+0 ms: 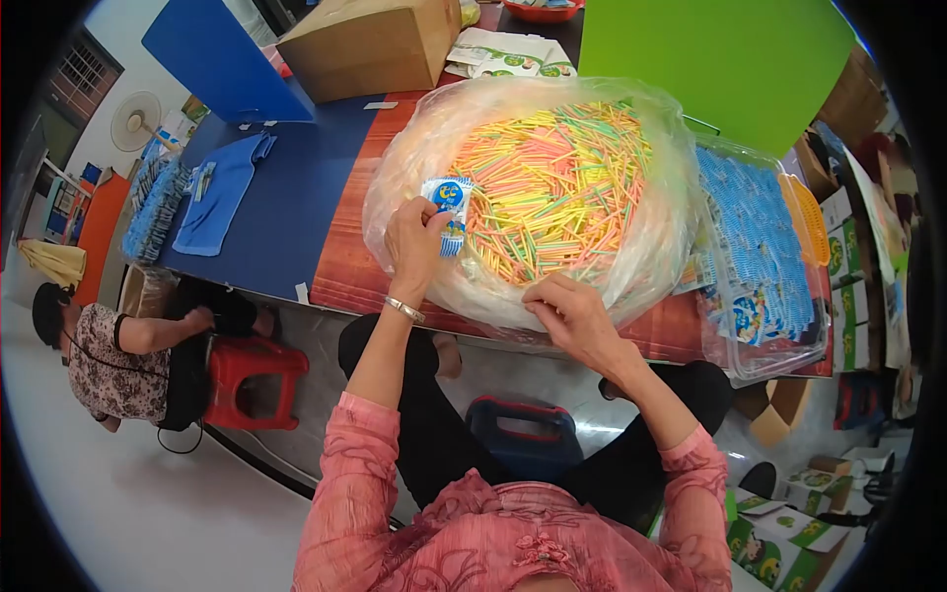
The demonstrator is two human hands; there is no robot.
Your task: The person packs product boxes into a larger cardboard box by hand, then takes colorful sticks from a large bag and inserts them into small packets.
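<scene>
A large clear plastic bag (400, 187) lies wide open in front of me, full of thin pink, yellow and green sticks (552, 187). At the bag's left side my left hand (414, 242) pinches a small blue-and-white printed packet (451, 194) between thumb and fingers, holding it over the edge of the sticks. My right hand (580, 321) is at the near rim of the bag with its fingers curled together. What those fingers hold, if anything, is hidden.
To the right, a clear plastic tub (725, 335) holds many blue packets (760, 237), with an orange basket (804, 219) beside it. Behind stand a cardboard box (370, 44) and a green panel (710, 59). On the left are a blue cloth (222, 192) and a seated person (118, 355).
</scene>
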